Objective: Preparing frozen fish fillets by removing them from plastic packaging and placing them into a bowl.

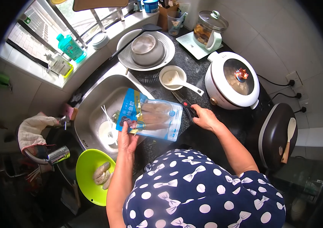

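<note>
My left hand (127, 141) grips a blue and clear plastic food pouch (157, 114) by its lower left corner, thumb on top. Long pale-brown pieces show through its window, and its front bears writing. The pouch is over the right edge of the steel sink (86, 122). My right hand (205, 116) is closed around the black handles of a pair of scissors (188, 107) with a red pivot. Their blades point up and left, towards a small white bowl (163, 70) with a white ladle (190, 87) in it. The blade tips are beside that bowl.
A lime-green bowl (86, 173) with greyish lumps stands left of my left forearm. The faucet (59, 154) is by the sink. A white electric pot (217, 88) stands right, a glass kettle (204, 31) behind it. A colander (123, 52) holds an upturned metal bowl (147, 47).
</note>
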A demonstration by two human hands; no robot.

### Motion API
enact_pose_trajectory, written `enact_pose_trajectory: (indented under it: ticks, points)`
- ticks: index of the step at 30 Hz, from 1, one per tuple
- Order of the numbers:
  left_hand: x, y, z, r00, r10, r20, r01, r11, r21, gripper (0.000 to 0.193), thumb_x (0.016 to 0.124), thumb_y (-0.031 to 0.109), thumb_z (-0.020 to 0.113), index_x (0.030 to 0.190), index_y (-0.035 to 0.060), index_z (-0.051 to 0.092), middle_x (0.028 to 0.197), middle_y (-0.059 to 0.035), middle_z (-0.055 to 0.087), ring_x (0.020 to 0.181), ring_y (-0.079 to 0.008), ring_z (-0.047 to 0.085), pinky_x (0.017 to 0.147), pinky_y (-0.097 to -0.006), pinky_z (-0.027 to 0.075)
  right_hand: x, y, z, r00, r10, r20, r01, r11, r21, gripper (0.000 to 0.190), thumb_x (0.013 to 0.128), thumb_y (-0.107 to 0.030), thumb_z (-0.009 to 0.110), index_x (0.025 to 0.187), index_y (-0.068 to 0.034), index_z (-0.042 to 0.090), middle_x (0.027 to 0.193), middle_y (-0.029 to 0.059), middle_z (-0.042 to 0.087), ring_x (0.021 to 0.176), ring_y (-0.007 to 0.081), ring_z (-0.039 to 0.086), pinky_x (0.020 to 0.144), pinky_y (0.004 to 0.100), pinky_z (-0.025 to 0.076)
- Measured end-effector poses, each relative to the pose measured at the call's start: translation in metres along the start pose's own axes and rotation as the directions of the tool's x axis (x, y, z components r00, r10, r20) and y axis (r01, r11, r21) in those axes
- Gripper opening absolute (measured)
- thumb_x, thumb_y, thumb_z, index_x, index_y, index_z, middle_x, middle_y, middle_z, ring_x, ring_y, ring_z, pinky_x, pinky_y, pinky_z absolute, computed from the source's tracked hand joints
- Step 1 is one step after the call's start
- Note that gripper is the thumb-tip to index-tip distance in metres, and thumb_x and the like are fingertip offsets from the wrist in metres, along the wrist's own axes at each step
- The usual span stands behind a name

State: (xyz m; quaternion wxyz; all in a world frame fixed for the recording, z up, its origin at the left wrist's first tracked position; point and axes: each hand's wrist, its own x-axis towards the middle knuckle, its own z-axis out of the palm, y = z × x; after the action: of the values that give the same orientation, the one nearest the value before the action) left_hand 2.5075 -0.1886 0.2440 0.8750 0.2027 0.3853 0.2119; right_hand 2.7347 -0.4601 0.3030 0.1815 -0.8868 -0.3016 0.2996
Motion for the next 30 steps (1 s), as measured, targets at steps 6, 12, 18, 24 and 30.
enact_pose_trajectory:
  ticks: [6,12,18,24,30]
  points:
    - [0.014,0.023,0.004,0.943,0.194,0.269,-0.202,0.979,0.002,0.015,0.096,0.021,0.062,0.107,0.0105,0.059,0.094,-0.0023,0.062,0.081,-0.0138,0.058,0.076,-0.0317,0.051,-0.012,-0.005,0.014,0.997,-0.08,0.022,0.061,0.888,0.455,0.064,0.079,-0.016,0.068,0.137,-0.006,0.043,0.107,0.0183,0.065,0.105,0.0275,0.063,0.089,0.0375,0.049]
    - [0.01,0.041,0.038,0.954,0.251,0.16,-0.274,0.952,0.135,0.015,0.097,0.022,0.062,0.108,0.0114,0.059,0.095,-0.0002,0.062,0.082,-0.0124,0.058,0.075,-0.0277,0.051,-0.011,-0.051,0.005,0.982,-0.189,0.001,0.128,0.668,0.733,0.079,0.076,-0.011,0.078,0.143,-0.004,0.037,0.109,0.0077,0.057,0.102,0.0142,0.057,0.088,0.0286,0.047]
    - [-0.003,0.058,0.059,0.942,0.245,0.23,-0.303,0.915,0.266,0.014,0.096,0.023,0.064,0.101,0.0105,0.061,0.085,-0.0001,0.064,0.073,-0.0111,0.059,0.068,-0.0244,0.049,0.004,-0.085,0.018,0.932,-0.36,0.031,0.084,0.298,0.951,0.081,0.076,-0.004,0.078,0.144,-0.001,0.035,0.125,0.0091,0.058,0.111,0.0136,0.057,0.095,0.0284,0.046]
    - [-0.023,0.072,0.066,0.956,0.194,0.221,-0.26,0.909,0.326,0.022,0.096,0.027,0.063,0.109,0.0083,0.062,0.097,-0.0034,0.066,0.086,-0.0138,0.061,0.078,-0.0305,0.051,0.026,-0.089,0.053,0.928,-0.371,0.041,-0.024,0.05,0.998,0.075,0.078,-0.005,0.077,0.141,-0.001,0.037,0.103,0.008,0.068,0.085,0.0103,0.064,0.076,0.0249,0.052]
    - [-0.073,0.047,0.045,0.965,0.051,0.257,-0.156,0.899,0.409,0.041,0.093,0.029,0.066,0.125,0.007,0.055,0.109,-0.0052,0.065,0.102,-0.0184,0.062,0.092,-0.0366,0.05,0.014,-0.114,0.054,0.945,-0.325,-0.028,0.027,-0.009,1.0,0.075,0.078,-0.007,0.077,0.141,0.0,0.036,0.102,0.009,0.068,0.086,0.0114,0.064,0.077,0.025,0.052]
